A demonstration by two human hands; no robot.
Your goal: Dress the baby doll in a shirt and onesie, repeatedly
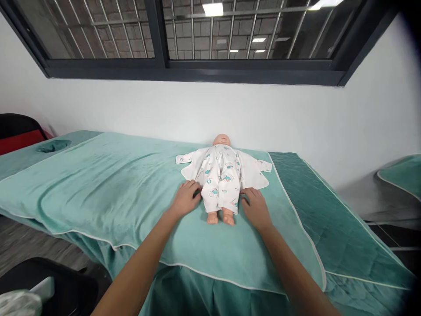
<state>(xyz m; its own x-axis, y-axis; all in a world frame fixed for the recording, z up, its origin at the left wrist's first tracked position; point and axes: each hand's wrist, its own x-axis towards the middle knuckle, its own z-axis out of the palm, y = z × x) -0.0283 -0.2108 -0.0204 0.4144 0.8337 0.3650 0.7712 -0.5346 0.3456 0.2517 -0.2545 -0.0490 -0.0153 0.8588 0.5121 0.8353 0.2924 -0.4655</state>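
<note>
A baby doll (222, 139) lies on its back on a light green towel-like sheet (210, 248), its head by the wall. White printed trousers (226, 171) cover it from about the chest to the ankles, and its bare feet (212, 218) stick out below. Spread out on both sides is a white baby shirt (253, 171) with its sleeves stretched outward. My left hand (187, 198) rests beside the left trouser leg, fingers bent and thumb apart. On the other side, my right hand (255, 206) has its fingertips at the right trouser leg, finger and thumb apart.
The padded bed has a darker green cover (315, 202) and a face hole (54, 146) at the left. Behind it is a white wall below a barred window (197, 70). A black stool (62, 281) stands at lower left, a red and black chair (21, 136) at far left.
</note>
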